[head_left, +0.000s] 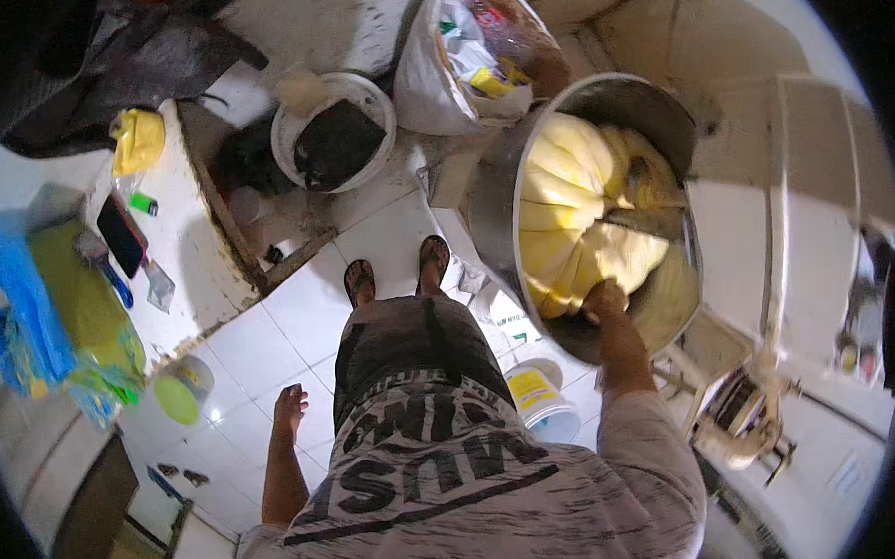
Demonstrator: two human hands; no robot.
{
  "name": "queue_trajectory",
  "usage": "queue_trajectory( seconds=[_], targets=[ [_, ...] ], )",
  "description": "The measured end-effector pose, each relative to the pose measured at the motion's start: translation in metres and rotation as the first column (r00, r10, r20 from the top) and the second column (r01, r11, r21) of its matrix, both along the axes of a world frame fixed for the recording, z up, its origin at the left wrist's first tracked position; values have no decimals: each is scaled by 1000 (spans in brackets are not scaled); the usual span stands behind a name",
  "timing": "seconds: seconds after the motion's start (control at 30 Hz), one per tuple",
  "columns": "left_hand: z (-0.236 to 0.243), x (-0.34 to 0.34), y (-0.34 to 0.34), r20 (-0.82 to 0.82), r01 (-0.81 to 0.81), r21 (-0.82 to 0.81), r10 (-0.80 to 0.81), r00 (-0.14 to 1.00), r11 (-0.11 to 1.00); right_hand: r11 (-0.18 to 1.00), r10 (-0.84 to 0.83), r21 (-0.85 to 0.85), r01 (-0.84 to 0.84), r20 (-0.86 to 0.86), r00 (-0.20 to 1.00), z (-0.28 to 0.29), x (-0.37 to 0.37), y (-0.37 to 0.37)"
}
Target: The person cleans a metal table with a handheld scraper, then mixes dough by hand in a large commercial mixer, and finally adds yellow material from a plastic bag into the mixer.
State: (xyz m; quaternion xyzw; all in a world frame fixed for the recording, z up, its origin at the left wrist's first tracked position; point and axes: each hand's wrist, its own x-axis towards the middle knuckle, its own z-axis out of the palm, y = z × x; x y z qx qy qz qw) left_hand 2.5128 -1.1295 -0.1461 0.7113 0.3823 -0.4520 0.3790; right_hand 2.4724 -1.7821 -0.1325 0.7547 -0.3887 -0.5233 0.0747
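My right hand [606, 302] reaches into a large metal bowl [512, 217] at the right. Its fingers are closed on the near edge of a big mass of pale yellow dough [563, 185]. Deep folds run across the dough, and it fills much of the bowl. Part of the fingers is hidden against it. By my left side, low over the tiled floor, hangs my left hand [290, 409]. It holds nothing, and its fingers are loosely bent and apart.
A white bucket [383, 102] with something dark in it and a white sack [431, 89] of packaging stand ahead. A phone [122, 235] and brush [104, 263] lie on the left ledge. Near my right leg is a white tub [551, 422]; a machine part [741, 417] sits right.
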Motion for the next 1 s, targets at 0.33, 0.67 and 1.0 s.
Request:
queue_trajectory(
  seconds=[0.33, 0.67, 1.0],
  targets=[
    [-27, 63, 46, -39, 150, -134, -156, 987, 980, 969, -30, -205, 140, 465, 885, 123, 25, 82],
    [3, 78, -23, -103, 156, -76, -163, 981, 985, 625, -660, 779, 49, 494, 566, -18, 114, 107],
    [38, 24, -91, -103, -43, 61, 49, 993, 997, 890, -35, 256, -377, 864, 503, -88, 75, 119]
  ],
)
